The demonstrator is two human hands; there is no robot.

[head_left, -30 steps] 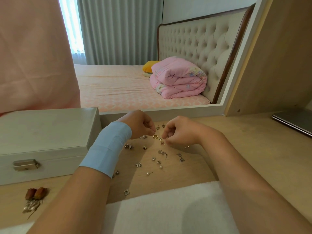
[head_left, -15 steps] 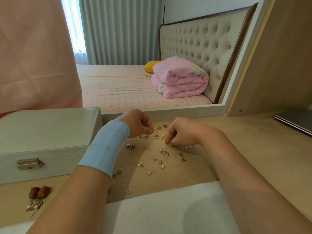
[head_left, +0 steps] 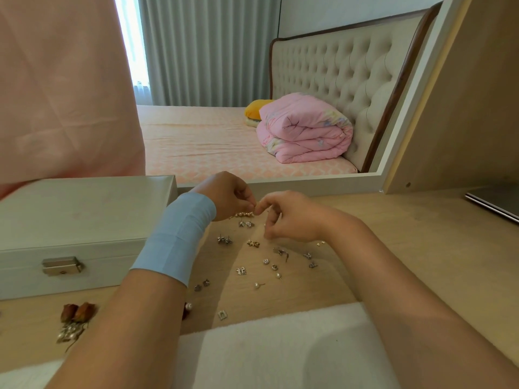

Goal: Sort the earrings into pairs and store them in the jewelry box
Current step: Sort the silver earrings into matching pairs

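Pinching one earring together, left hand and right hand hover over scattered earrings.

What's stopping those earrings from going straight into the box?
The jewelry box is shut, and its latch looks closed, so it must be opened first. The left forearm also lies between the scattered earrings and the box.

The pale closed jewelry box sits left on the light wooden table. At centre, small metal earrings lie scattered, with a white fluffy cloth below them.
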